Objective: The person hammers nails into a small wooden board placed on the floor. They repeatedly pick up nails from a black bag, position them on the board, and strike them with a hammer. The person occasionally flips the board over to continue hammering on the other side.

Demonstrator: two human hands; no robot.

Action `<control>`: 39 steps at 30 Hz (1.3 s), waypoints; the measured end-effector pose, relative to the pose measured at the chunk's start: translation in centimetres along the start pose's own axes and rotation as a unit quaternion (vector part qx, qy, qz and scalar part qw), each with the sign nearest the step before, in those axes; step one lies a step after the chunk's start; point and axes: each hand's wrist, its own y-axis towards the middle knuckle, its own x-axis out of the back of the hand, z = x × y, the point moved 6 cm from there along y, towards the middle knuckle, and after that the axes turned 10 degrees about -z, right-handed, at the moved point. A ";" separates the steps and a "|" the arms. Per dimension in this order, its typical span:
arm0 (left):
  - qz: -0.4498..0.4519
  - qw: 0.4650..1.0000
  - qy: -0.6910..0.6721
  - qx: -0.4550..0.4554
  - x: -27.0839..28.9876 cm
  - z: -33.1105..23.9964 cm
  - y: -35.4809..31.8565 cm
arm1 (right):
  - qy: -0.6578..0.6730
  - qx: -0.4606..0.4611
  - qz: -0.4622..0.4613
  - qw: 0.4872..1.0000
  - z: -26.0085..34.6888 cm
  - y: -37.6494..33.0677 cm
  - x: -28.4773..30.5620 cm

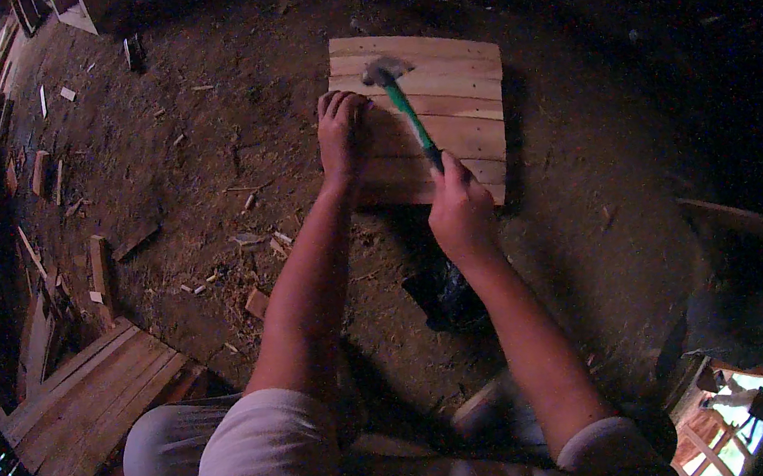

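Note:
My right hand [462, 211] is closed round the dark grip of a hammer [407, 110] with a green handle. The hammer's head, slightly blurred, is over the upper part of a wooden panel [453, 77] made of several boards side by side. Small dark dots run along the panel's right side. At the panel's left edge is my left hand [345, 140], its fingers bent and close together. Whatever its fingertips hold is hidden. The hammer head is just beyond and to the right of these fingers.
Wood scraps [258, 302] and chips litter the dirt floor [197, 164]. Near my left knee lies a larger plank panel [92, 398], with an upright wood piece [101, 272] behind it. A black plastic-like thing [457, 295] lies below the worked panel. A board [733, 218] is at far right.

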 end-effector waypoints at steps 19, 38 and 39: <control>0.009 1.000 -0.021 0.020 -0.1 0.9 -0.2 | 0.011 -0.003 -0.007 1.000 -0.1 0.3 -0.2; 0.065 0.924 0.365 0.094 -3.1 10.8 -2.2 | 0.026 0.012 -0.012 1.000 0.7 -0.2 0.9; 0.051 0.920 0.380 0.081 -2.3 12.0 -2.5 | -0.049 -0.003 0.085 0.995 0.2 -0.2 -1.8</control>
